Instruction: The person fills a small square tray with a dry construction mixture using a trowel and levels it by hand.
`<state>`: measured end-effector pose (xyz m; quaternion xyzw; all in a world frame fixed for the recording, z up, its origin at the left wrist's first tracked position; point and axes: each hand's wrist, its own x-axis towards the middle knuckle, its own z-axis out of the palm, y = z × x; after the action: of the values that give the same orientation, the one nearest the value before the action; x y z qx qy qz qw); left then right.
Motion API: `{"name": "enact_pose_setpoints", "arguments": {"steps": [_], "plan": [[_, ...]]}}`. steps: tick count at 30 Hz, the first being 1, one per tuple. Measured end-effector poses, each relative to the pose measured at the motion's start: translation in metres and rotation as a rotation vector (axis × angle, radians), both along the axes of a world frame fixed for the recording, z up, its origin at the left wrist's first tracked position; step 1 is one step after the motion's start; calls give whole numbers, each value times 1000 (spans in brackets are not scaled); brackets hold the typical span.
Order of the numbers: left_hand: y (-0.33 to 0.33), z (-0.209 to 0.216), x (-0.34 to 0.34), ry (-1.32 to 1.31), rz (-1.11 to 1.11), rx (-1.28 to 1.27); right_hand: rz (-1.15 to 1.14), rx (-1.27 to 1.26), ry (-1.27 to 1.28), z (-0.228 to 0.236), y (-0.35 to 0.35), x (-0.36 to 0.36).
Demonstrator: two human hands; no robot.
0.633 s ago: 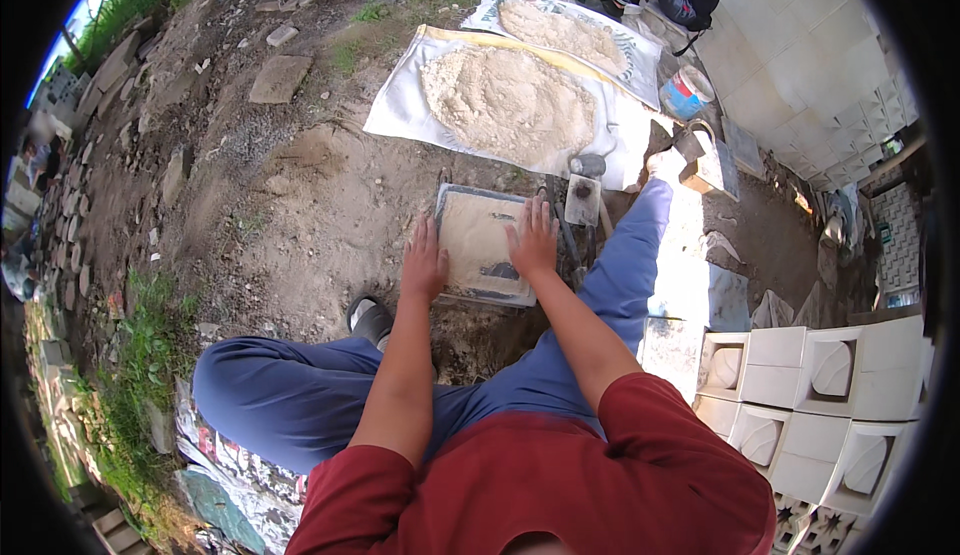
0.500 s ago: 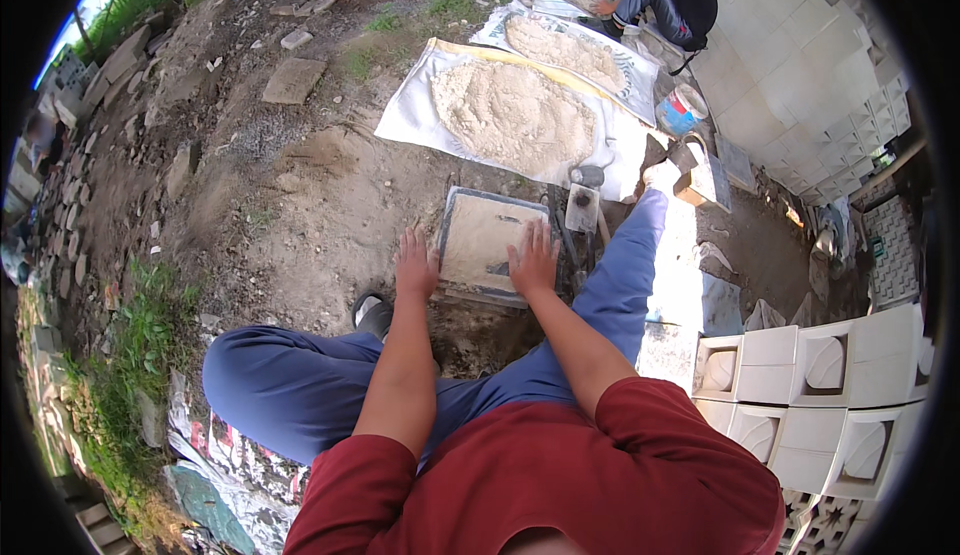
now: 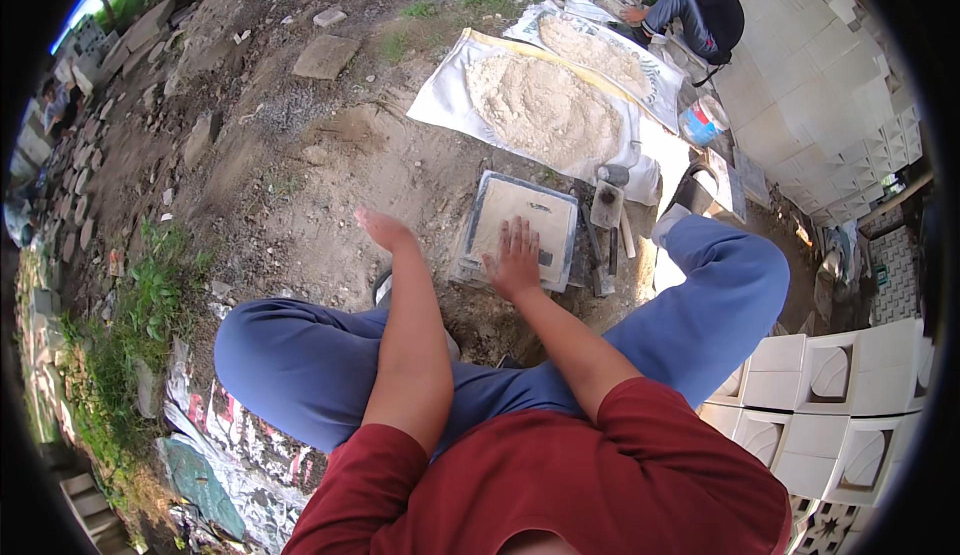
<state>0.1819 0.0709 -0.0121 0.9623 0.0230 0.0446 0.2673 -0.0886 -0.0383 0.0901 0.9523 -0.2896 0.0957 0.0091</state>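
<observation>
A square, dark-rimmed mould full of pale sandy powder stands on the ground between my legs. Flat on the powder, near the mould's front edge, lies my right hand, fingers apart and holding nothing. Dark slots or marks show in the powder around it. My left hand is raised off to the left of the mould, apart from it, with its fingers stretched out and nothing in it. Right beside the mould are a small grey metal plate and long-handled tools.
Beyond the mould, white sacks are spread under heaps of pale powder. A paint bucket stands at their right. Another person sits at the back right. Stacked pale blocks rise at my right, and grass grows at the left.
My left hand has left the mould's left edge and lifted away to the left. My right hand has slid from the right rim onto the powder. My right knee has bent outward.
</observation>
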Motion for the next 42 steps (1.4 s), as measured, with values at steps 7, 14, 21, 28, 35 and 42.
{"name": "enact_pose_setpoints", "arguments": {"steps": [7, 14, 21, 28, 35, 42], "plan": [[34, 44, -37, 7, 268, -625, 299, 52, 124, 7, -27, 63], [-30, 75, -110, -45, -636, -252, 391, 55, 53, 14, -136, 88], [-109, 112, -126, -235, -1359, 65, -85, -24, 64, 13, -212, 19], [-121, 71, -37, -24, -959, -4, 128, 124, -2, 13, -165, -31], [-59, 46, -37, 141, -758, -15, 725, 263, 143, 26, -103, -53], [-25, 54, -105, 258, -997, -289, 219, 116, 75, 20, -209, -21]]}}
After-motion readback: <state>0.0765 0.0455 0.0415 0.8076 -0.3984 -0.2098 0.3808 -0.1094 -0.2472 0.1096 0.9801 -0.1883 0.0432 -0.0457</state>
